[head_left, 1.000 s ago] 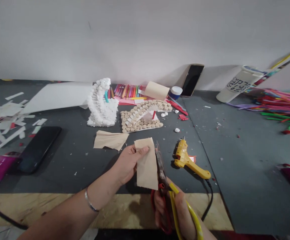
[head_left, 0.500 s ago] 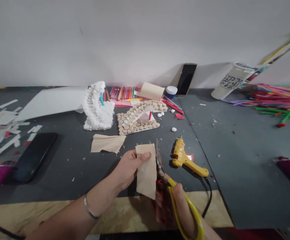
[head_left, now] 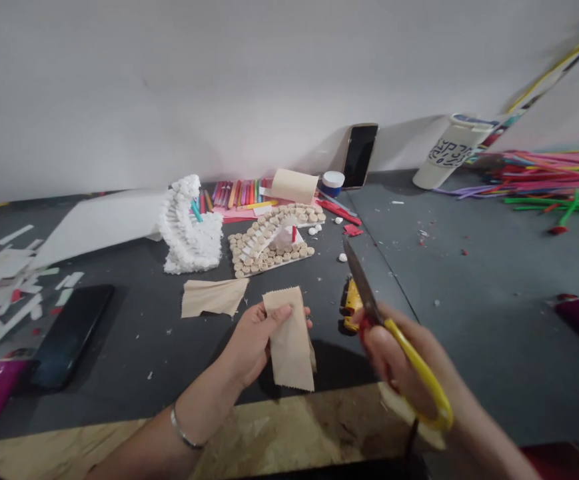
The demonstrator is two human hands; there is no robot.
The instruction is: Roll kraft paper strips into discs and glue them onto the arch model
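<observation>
Pinched in my left hand (head_left: 249, 343) is a strip of beige paper (head_left: 290, 353) with zigzag ends, held upright over the table's front. My right hand (head_left: 394, 350) grips yellow-handled scissors (head_left: 422, 380), blades together and pointing up and away, apart from the paper. Partly hidden behind them lies a yellow glue gun (head_left: 352, 300). Another beige paper piece (head_left: 214, 297) lies flat beyond my left hand. Farther back stand a small stair model covered in beige rolled discs (head_left: 269, 243) and a white, rough-textured stair model (head_left: 189, 233).
White paper scraps (head_left: 4, 287) and a dark phone (head_left: 72, 333) lie at left. Colourful markers (head_left: 239, 192), a blue-and-white jar (head_left: 333, 181) and a leaning phone (head_left: 360, 157) are at the back. A white tumbler (head_left: 449, 153) and pipe cleaners (head_left: 554, 173) are at right.
My right hand has moved the scissors right and up, away from the paper's edge, and their blades have closed. My left hand still holds the paper. The view has shifted slightly.
</observation>
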